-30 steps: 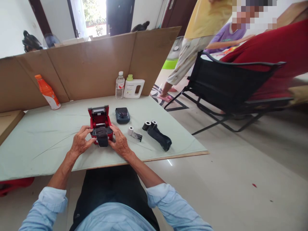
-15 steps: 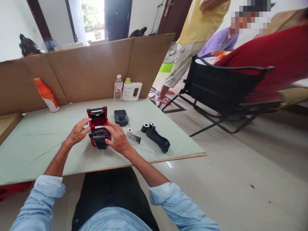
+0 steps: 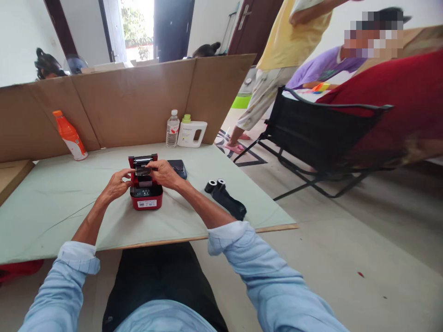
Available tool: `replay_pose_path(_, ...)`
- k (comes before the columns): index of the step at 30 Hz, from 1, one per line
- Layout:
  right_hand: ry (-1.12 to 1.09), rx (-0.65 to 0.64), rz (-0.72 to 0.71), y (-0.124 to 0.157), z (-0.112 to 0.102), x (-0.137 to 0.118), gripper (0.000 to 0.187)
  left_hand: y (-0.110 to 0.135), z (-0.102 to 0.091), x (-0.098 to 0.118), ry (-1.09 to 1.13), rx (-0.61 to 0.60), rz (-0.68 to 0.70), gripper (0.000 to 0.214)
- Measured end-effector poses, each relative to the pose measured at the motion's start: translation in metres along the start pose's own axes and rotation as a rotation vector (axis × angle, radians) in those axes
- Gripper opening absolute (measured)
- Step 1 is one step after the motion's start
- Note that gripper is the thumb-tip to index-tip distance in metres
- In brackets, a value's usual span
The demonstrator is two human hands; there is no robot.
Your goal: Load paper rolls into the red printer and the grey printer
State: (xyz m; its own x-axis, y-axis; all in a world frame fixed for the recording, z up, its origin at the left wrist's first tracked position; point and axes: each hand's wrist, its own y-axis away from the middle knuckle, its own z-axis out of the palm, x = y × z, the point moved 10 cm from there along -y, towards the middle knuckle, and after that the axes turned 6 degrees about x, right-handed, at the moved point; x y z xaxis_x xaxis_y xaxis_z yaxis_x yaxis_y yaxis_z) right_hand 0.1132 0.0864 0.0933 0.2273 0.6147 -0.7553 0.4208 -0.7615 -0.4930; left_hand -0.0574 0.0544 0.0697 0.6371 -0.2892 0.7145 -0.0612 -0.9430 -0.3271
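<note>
Upright on a broad, pale green tabletop (image 3: 79, 226), left of centre: a boxy, red-and-black, plastic-looking machine (image 3: 146, 200), hinged red lid (image 3: 143, 159) raised at twelve o'clock, white printed label (image 3: 147, 204) on the six o'clock face. Looks light enough to slide if tugged; stiff in the shell, likely weaker at the hinge. Best to steady low on the side walls. Above the open top, a glossy, dark, film-like strip (image 3: 142, 171): probably thin, limp, slippery, easy to crease; best pinched near an edge.

At ten o'clock, left hand (image 3: 116, 185), half curled, tips against the machine's upper left side; cannot tell whether gripping or merely resting. At one o'clock, right hand (image 3: 165, 174), thumb and fingers pinched together on the strip's right edge.

At two o'clock, partly hidden behind the right hand, a dark blue-black, rounded device (image 3: 179, 168); tight room there. At three o'clock, well apart, black rolls with white ends (image 3: 210, 186) and a trailing black band (image 3: 230, 204). Farther out at twelve, a tall brown cardboard panel (image 3: 134, 103), blocking reach beyond. Widest open room at eight o'clock; at six, a wooden near edge (image 3: 197, 239) to mind.
</note>
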Motion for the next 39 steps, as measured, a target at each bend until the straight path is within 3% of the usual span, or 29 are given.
replay_pose_path(11, -0.233, -0.034, 0.017, -0.016, -0.014, -0.019, 0.037, -0.006, 0.022, 0.017, 0.15, -0.062, 0.012, 0.037)
replay_pose_path(19, -0.278, -0.022, -0.058, -0.033, -0.028, -0.046, 0.034, -0.004, 0.022, 0.024, 0.219, -0.088, -0.007, 0.044)
replay_pose_path(26, -0.301, -0.015, -0.076, -0.043, -0.04, -0.054, 0.031, -0.006, 0.019, 0.031, 0.375, -0.093, -0.026, 0.051)
replay_pose_path(29, -0.331, -0.016, -0.086, -0.048, -0.046, -0.06, 0.031, -0.006, 0.005, 0.032, 0.367, -0.054, -0.039, 0.05)
replay_pose_path(32, -0.361, -0.014, -0.058, -0.056, -0.049, -0.068, 0.032, -0.006, -0.023, 0.032, 0.302, 0.052, -0.054, 0.045)
replay_pose_path(39, -0.467, -0.105, -0.04, -0.048, -0.032, -0.101, 0.029, 0.008, -0.088, 0.042, 0.146, 0.254, -0.041, 0.034)
